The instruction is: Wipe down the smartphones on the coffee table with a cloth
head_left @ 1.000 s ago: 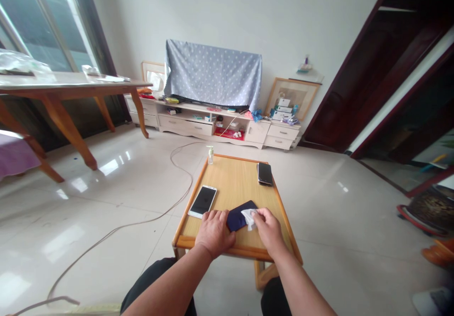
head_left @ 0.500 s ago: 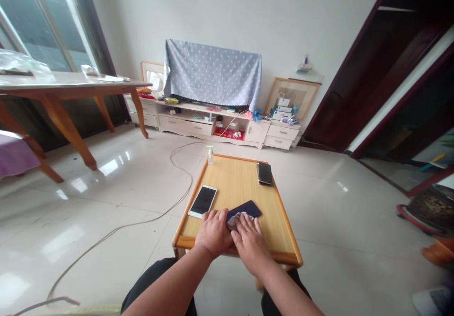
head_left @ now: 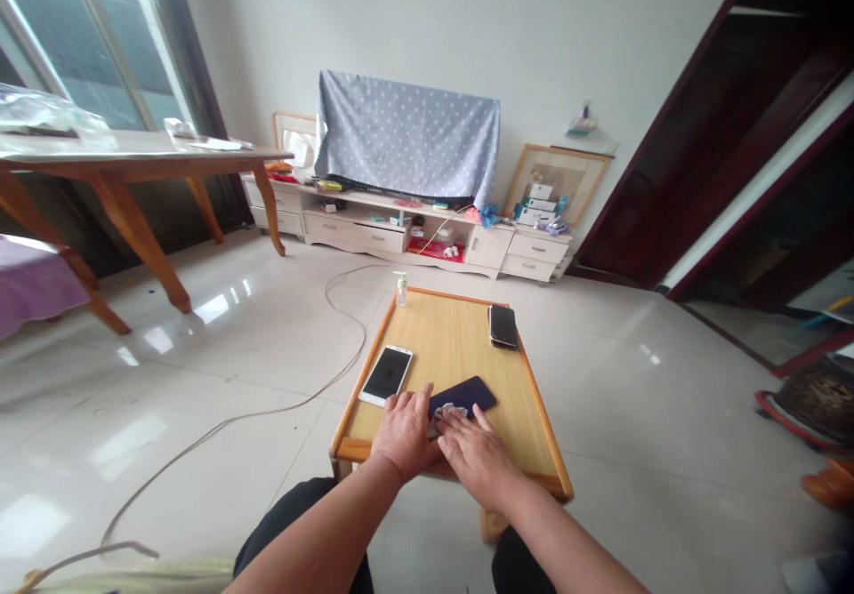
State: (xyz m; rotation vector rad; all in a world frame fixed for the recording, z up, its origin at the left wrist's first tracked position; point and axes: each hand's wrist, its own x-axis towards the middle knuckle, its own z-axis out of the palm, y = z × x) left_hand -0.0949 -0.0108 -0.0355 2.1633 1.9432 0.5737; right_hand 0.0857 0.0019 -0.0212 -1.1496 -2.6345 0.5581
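A dark blue phone (head_left: 471,393) lies slantwise on the small wooden table (head_left: 454,327), close to the near edge. My left hand (head_left: 404,434) grips its left end, thumb side against it; part of that end is hidden. My right hand (head_left: 475,453) presses a crumpled whitish cloth or tissue (head_left: 443,416) onto the phone's surface, fingers over the wad. Left of my hands rests a white phone (head_left: 387,373) with a black screen. Toward the far right edge lie stacked dark phones (head_left: 503,326). At the far left corner stands a small clear pump bottle (head_left: 401,290).
A thin cable (head_left: 267,413) snakes over the tiled floor on the left. Beyond the table is a low white cabinet (head_left: 353,234) with a spotted blue cloth (head_left: 406,136) above it. A larger wooden table (head_left: 126,163) stands at the left.
My right hand and the wad have shifted slightly down and left along the phone. The left hand keeps its hold. The whole view has turned a little.
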